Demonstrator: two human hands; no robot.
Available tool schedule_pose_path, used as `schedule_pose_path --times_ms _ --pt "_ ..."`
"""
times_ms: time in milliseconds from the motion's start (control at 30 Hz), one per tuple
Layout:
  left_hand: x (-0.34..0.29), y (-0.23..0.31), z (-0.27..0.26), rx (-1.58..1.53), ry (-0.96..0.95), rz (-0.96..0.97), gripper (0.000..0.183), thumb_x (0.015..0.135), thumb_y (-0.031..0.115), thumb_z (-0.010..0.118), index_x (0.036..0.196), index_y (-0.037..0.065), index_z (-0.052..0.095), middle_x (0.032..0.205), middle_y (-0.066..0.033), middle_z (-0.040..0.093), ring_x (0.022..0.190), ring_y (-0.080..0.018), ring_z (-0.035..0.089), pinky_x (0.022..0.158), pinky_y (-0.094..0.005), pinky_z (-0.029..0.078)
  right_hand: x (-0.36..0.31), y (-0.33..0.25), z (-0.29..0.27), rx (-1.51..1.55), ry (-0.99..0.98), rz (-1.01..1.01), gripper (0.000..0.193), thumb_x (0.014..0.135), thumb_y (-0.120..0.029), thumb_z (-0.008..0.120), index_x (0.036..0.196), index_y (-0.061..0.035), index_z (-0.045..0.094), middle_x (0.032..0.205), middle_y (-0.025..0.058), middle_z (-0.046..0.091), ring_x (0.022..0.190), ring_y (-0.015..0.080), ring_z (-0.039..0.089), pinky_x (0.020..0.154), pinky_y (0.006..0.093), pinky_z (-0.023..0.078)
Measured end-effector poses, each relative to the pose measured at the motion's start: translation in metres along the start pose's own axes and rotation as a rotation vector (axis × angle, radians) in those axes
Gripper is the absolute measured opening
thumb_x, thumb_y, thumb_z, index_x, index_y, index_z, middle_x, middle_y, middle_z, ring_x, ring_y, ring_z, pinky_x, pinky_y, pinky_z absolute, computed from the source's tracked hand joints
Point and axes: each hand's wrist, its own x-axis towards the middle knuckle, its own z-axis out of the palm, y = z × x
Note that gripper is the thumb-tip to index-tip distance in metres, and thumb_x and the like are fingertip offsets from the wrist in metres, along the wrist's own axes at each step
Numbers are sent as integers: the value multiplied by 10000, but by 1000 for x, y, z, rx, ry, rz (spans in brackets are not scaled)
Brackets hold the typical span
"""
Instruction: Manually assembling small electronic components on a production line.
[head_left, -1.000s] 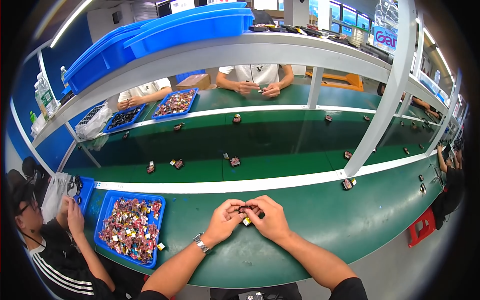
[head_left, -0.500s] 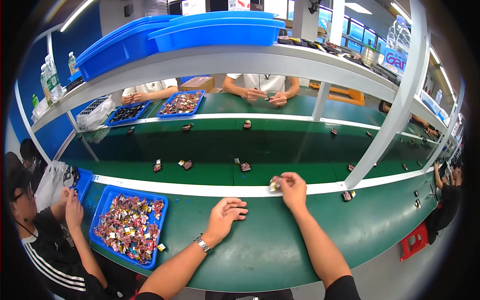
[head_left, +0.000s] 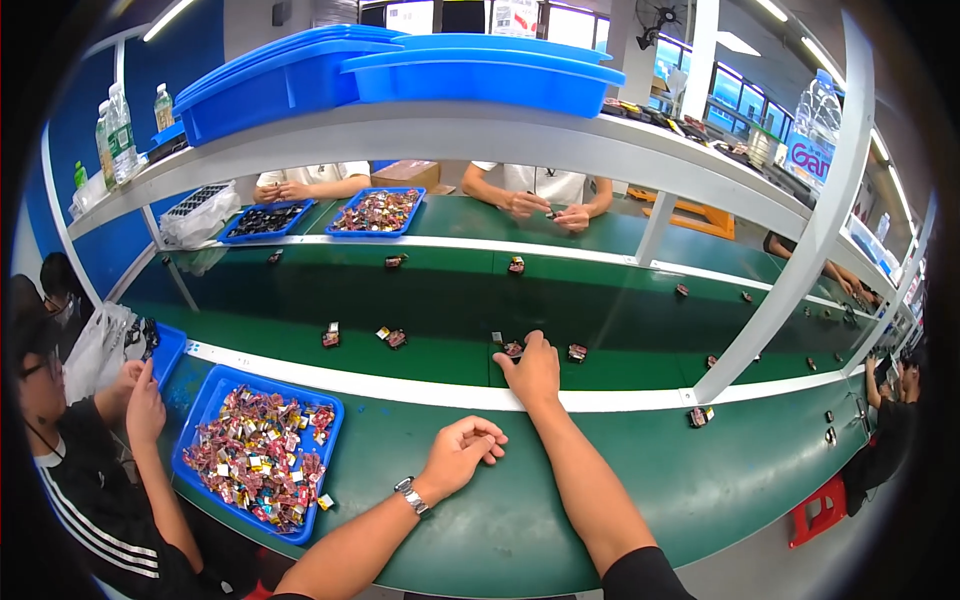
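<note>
My right hand (head_left: pixel 533 372) reaches over the white rail onto the green belt, thumb and fingers apart around a small reddish-brown part with a silver tab (head_left: pixel 513 349). Whether the fingertips touch it I cannot tell. A similar part (head_left: pixel 577 353) lies on the belt just right of that hand. Loosely curled, my left hand (head_left: pixel 462 455) hangs over the near green worktop, with a metal watch on its wrist and nothing visible in its fingers. To its left stands a blue tray (head_left: pixel 190 440) heaped with small reddish and yellow parts.
More parts (head_left: pixel 391 338) lie along the belt, and one (head_left: pixel 701 416) on the near worktop. A shelf post (head_left: pixel 770 290) rises at right. Overhead, a shelf (head_left: pixel 450 118) carries blue trays (head_left: pixel 480 80). A co-worker (head_left: pixel 90 480) sits at left; others work across the belt.
My right hand has let go of the part it held, which now lies on the belt, and has moved left and farther out to another part. My left fingers have curled more.
</note>
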Motion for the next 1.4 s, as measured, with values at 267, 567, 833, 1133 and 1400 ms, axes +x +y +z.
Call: schedule_pose_path --times_ms 267,567,833,1133,1400 --pt "4 6 -8 -66 114 -68 136 982 67 518 1069 -23 571 976 -134 671 738 -156 651 625 -255 531 -27 22 -21 482 15 83 432 732 -161 806 1077 -39 577 982 120 663 956 242 642 845 351 505" --pt "0 25 -9 -85 -316 -355 421 1066 320 399 1209 -33 577 1007 -109 653 839 -149 652 732 -282 557 -115 3 -138 427 -531 -472 482 799 -143 763 1249 -128 591 1276 89 569 1206 297 510 1028 407 430" --pt "-4 28 2 -123 -256 -266 361 1049 187 449 1331 -35 491 1144 -134 629 980 -196 658 856 -321 573 -110 11 -127 366 -367 -709 348 806 -101 732 1141 -142 647 1351 89 543 1240 318 506 1021 422 445" --pt "-7 22 12 -87 -231 -227 335 1027 108 465 1331 -34 485 1191 -135 602 1081 -208 636 966 -356 551 -112 8 -122 358 -369 -557 119 815 -108 729 911 -78 666 1302 100 555 1225 311 509 1002 412 456" --pt "-6 22 10 -136 -233 -222 348 1000 62 505 1335 -30 482 1199 -132 609 1118 -197 616 974 -348 541 -114 8 -120 405 -393 -496 105 834 -115 712 927 -69 698 1276 88 581 1212 292 522 968 397 479"
